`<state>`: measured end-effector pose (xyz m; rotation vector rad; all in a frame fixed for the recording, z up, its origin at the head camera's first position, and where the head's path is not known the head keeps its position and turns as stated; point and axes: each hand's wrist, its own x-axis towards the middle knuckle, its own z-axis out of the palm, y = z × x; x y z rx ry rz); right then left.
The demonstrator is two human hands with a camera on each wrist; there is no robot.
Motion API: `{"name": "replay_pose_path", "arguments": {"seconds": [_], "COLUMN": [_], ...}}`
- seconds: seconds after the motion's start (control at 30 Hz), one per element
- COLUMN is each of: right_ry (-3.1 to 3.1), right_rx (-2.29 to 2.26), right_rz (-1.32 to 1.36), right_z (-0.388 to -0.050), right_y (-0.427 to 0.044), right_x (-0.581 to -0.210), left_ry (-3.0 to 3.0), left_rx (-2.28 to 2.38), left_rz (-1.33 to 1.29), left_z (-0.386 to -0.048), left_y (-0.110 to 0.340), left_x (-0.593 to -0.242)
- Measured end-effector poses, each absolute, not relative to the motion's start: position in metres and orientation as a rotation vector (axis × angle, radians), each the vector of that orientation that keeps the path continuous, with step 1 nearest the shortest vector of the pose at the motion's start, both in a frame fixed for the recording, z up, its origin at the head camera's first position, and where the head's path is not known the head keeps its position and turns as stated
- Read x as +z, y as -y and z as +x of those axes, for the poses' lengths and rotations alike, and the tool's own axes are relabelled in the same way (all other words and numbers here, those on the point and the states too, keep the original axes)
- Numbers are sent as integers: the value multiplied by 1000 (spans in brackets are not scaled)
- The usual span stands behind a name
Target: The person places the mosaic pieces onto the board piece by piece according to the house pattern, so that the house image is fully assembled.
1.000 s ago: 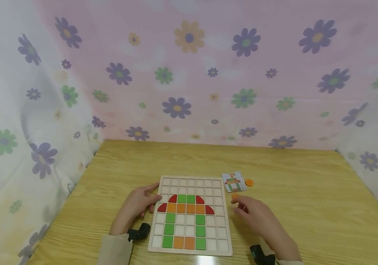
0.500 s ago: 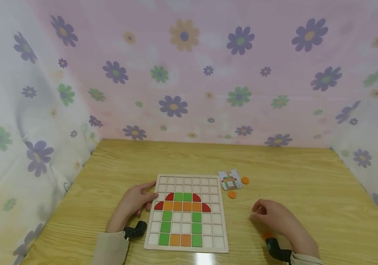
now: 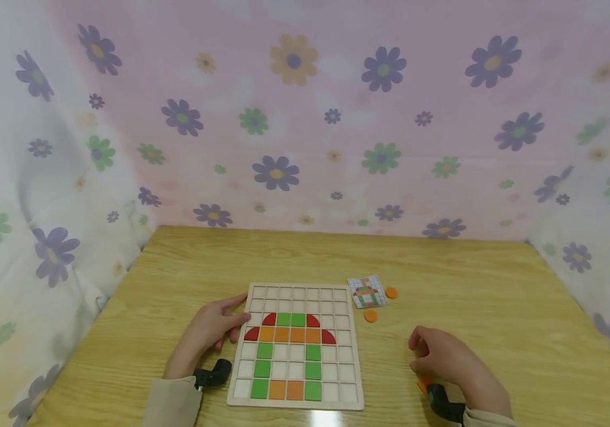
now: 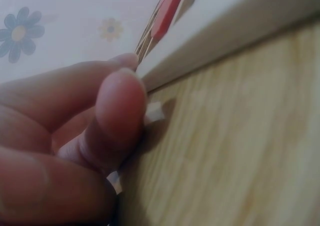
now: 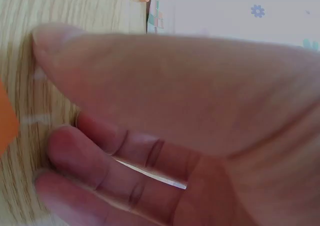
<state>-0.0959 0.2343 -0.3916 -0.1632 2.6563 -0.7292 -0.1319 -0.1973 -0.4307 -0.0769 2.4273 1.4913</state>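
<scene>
A wooden grid board [image 3: 356,356] lies on the table, with green and orange square tiles and red quarter-round tiles set in its cells. My left hand [image 3: 210,327] rests at its left edge; in the left wrist view the fingertips [image 4: 122,103] touch the board's side [image 4: 200,58]. Right of the board, my right hand [image 3: 446,356] hovers low over the table, fingers loosely bent. An orange piece [image 3: 423,385] lies partly hidden below that hand, and its corner [image 5: 6,118] shows in the right wrist view. Nothing is visible between the right thumb and fingers.
A small pattern card [image 3: 367,292] lies beside the board's upper right corner. Near it are two orange round pieces, one to its right [image 3: 391,293] and one below [image 3: 371,316]. A flowered cloth [image 3: 305,130] hangs behind the wooden table [image 3: 444,279] and at both sides.
My right hand has left the orange round piece beneath the card and moved right and toward me, to the orange piece nearer my wrist. My left hand stays at the board's edge.
</scene>
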Motion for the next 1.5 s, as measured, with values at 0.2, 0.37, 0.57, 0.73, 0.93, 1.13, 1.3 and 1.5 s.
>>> {"name": "replay_pose_path", "arguments": {"seconds": [0.2,0.37,0.57,0.73,0.93,1.13,1.3,1.5], "right_ry": [-2634,-2601,-2621,-2585,-2556,-2462,-2425,-2388], "right_rx": [-735,-729,-708,-775,-770,-838,-857,-877], "right_rz": [-169,-192,-232,-287,-318,-385,-407,-387], "right_z": [-93,-94,-99,-96,-85,-80,-74,-79], "right_y": [-233,-231,-225,-225,-233,-251,-262,-265], "right_x": [-392,-392,-391,-386,-386,-397,-401,-402], "left_ry": [-2405,-2431,-2492,-2479,-2459,-2431,-2409,-2423], "left_rx": [1506,1483,1444,1463,1482,1492,1508,1498], "left_rz": [-85,-81,-70,-90,-75,-20,9,-5], "left_z": [-130,-131,-134,-134,-133,-134,-133,-135], "left_y": [195,196,201,203,199,200,200,201], "left_x": [-433,-435,-432,-429,-434,-438,-438,-438]}}
